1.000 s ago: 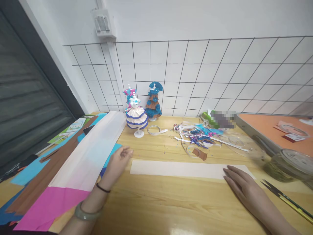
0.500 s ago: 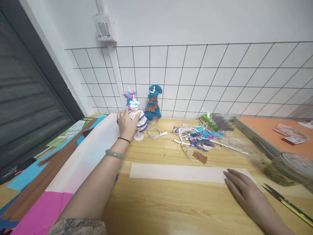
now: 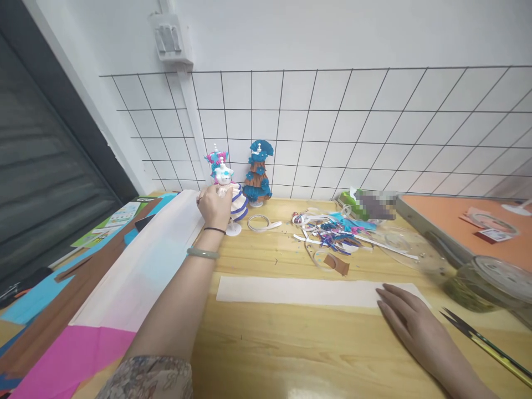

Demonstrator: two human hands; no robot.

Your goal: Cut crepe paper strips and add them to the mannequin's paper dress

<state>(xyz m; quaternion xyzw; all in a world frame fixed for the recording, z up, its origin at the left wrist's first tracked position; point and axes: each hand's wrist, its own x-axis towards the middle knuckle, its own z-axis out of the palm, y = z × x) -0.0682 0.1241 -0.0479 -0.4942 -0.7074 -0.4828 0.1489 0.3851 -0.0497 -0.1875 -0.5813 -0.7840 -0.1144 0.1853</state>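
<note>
Doll [image 3: 238, 200] on a small white stand: a white bust with a blue dot at the chest, a bead on top, and a layered white paper skirt with purple-blue edging. It stands upright at the back of the wooden table [image 3: 291, 354], close to the wire grid [image 3: 332, 127] on the wall. Its round foot rests on the wood just beside the white paper sheet [image 3: 137, 271].

The left hand [image 3: 215, 204] is stretched far forward, arm nearly straight, with its back to the camera. Its fingers are curled shut on the doll at the waist and hide the skirt's left side. A green bangle [image 3: 202, 253] and a thin black band [image 3: 214, 230] sit on that wrist.

The right hand [image 3: 409, 321] lies flat and open, palm down, fingers spread a little. It presses the right end of a long pale paper strip [image 3: 299, 291] that runs across the table in front of the person, well apart from the doll.

Just behind the doll stands a pink and blue figure [image 3: 214, 159], and to its right a brown and blue figure [image 3: 257, 177]. A ring of white tape [image 3: 260, 223] lies near the doll's foot. Farther right is a heap of scraps [image 3: 328, 233]. A pink sheet [image 3: 70, 354] lies at the near left. Scissors [image 3: 477, 338] lie right of the right hand, with a glass jar [image 3: 494, 282] beyond them.
</note>
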